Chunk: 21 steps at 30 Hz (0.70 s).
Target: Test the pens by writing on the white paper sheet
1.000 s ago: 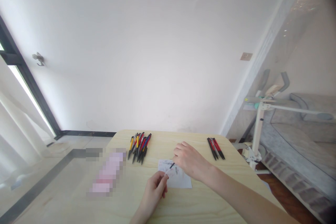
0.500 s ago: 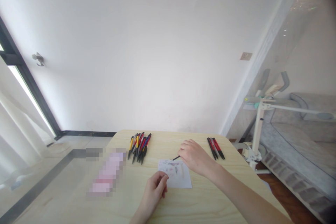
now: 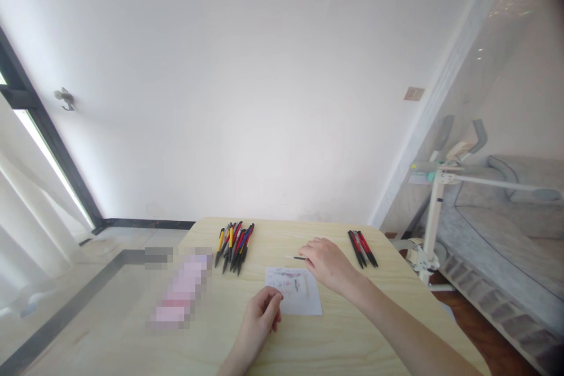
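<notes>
A thin pen refill [image 3: 300, 258], dark with a pale end, sticks out leftward from the pinched fingers of my right hand [image 3: 328, 261], above the table past the paper's far edge. My left hand [image 3: 263, 311] is closed, thumb against curled fingers, at the left edge of a small white sheet of paper [image 3: 308, 299]. Whatever it may hold is too small to make out. Dark and reddish scribbles mark the sheet.
Several pens [image 3: 231, 249] with yellow, red and blue barrels lie bunched at the table's [image 3: 286, 232] back left. Several red and black pens [image 3: 362, 248] lie at the back right. A blurred pink item [image 3: 183, 291] is at the left. A white wall stands behind.
My right hand has raised the refill slightly off the paper and turned it nearly level, so its pale end now shows. My left hand has stayed in place.
</notes>
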Each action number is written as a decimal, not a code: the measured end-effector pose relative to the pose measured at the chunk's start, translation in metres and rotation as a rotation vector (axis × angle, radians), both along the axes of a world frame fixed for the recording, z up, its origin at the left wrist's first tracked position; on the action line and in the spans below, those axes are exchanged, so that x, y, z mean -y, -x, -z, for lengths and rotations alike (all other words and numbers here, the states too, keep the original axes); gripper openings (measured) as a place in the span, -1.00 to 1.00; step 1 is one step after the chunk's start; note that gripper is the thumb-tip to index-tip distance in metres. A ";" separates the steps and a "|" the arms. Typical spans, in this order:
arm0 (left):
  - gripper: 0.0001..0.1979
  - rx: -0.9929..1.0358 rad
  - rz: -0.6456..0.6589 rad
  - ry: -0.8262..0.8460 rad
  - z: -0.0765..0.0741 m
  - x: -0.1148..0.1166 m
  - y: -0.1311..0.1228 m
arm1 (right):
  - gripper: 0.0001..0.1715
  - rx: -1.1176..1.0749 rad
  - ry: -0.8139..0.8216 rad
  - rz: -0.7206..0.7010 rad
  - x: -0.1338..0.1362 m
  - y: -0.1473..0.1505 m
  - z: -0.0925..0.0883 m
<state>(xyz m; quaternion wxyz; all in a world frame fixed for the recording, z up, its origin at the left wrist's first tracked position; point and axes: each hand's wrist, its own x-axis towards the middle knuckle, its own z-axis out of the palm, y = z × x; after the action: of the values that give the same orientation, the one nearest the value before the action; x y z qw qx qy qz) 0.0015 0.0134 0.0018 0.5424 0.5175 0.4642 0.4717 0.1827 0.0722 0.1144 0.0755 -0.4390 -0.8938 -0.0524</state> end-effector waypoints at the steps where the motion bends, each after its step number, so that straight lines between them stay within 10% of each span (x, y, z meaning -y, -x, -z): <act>1: -0.70 0.001 -0.001 -0.003 0.000 0.000 0.000 | -0.80 -0.004 0.007 0.013 0.000 0.000 0.002; 21: -0.75 -0.019 0.005 -0.031 0.002 0.000 0.001 | -0.79 -0.014 0.103 0.179 -0.002 0.002 0.031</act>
<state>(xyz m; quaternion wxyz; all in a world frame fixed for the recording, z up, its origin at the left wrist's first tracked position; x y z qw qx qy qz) 0.0007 0.0132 -0.0002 0.5313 0.5312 0.4606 0.4726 0.1805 0.0744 0.0835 0.0540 -0.5206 -0.8520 -0.0098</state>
